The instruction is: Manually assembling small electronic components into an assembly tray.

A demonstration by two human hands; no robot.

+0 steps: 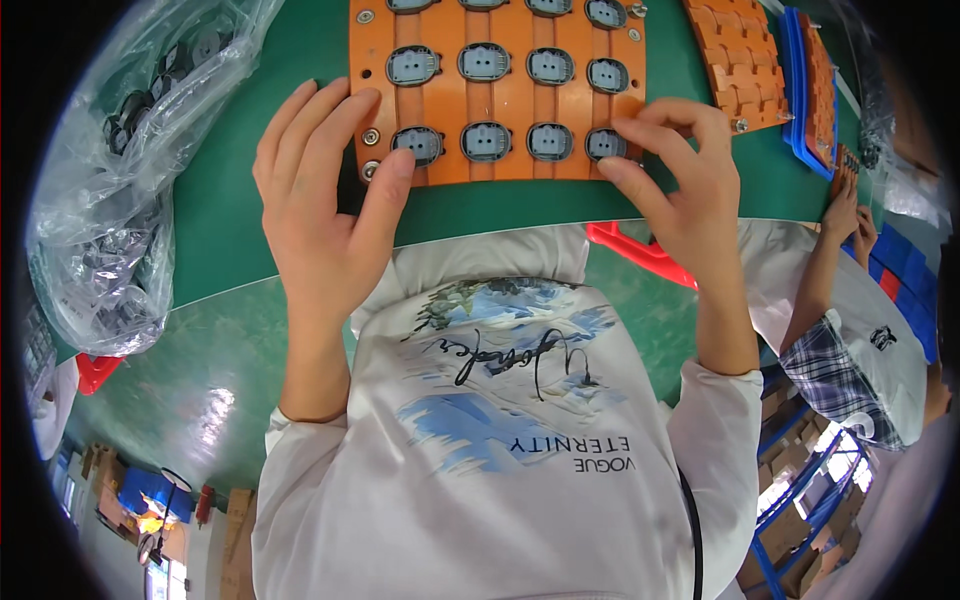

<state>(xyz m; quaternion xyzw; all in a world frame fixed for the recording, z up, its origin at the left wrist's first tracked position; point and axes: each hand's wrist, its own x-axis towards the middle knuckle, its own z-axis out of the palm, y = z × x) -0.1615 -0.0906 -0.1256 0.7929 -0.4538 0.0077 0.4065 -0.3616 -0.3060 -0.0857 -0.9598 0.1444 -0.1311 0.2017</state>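
An orange fixture plate (447,100) lies on the green table before me, holding rows of grey oval plastic parts (486,142) in dark-rimmed recesses. My left hand (325,190) is open at the plate's left edge. Its fingers stretch forward, and its thumb tip reaches the nearest left part (424,143). At the near right corner, my right hand (690,180) has bent fingers, with thumb and forefinger apart on either side of the corner part (603,146). Whether those fingertips press on the part or only rest beside it, I cannot tell.
A clear plastic bag (110,210) of dark parts lies at left. More orange plates (740,65) and blue trays (797,90) stand at the far right. Beside me on the right, a co-worker's hand (842,212) is at the table. A red seat (640,252) shows below the table edge.
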